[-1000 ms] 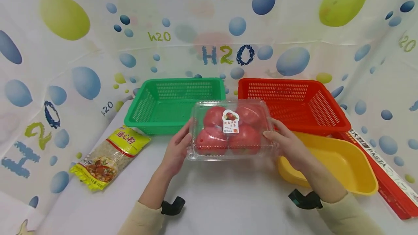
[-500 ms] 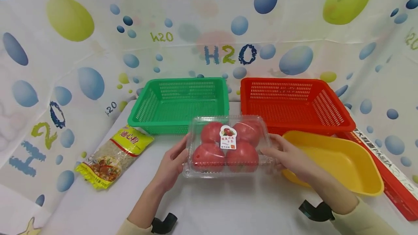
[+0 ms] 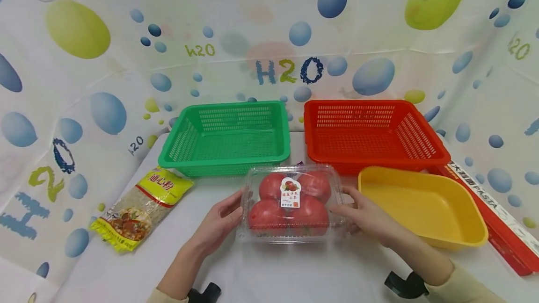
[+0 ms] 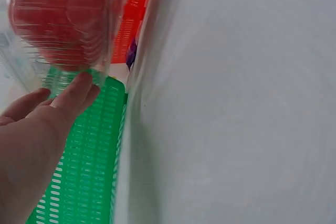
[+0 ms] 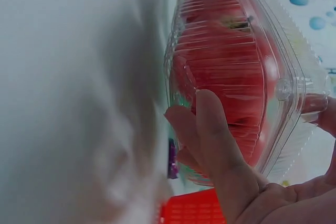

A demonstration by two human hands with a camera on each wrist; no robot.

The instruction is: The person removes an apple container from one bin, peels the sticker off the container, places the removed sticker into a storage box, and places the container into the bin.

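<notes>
Far left of the frame: a crinkly yellow bag of macaroni (image 3: 141, 208) is lying flat on the white surface (image 3: 273, 270). Behind it, a green slotted plastic basket (image 3: 226, 137) is sitting with rigid mesh walls.

Centre: the left hand (image 3: 216, 223) is pressing fingers against the left end of a clear plastic clamshell of tomatoes (image 3: 289, 204), thumb on the near edge, holding it. The clamshell is resting on, or just at, the surface, in front of the gap between the two baskets. Four round red tomatoes are showing through the ribbed lid, with a small label on top. The right hand (image 3: 362, 215) is cupping the right end, fingers curled against the ribbed wall in the wrist view.

Judgement: fairly weighty for its size; the thin shell is likely flexing and slick, and the fruit is bruisable. Best taken at both short ends, under the rim, without squeezing.

Right: a red slotted basket (image 3: 375, 133), a smooth yellow tray (image 3: 421, 205), and a red pasta box (image 3: 492, 209) at the edge.
</notes>
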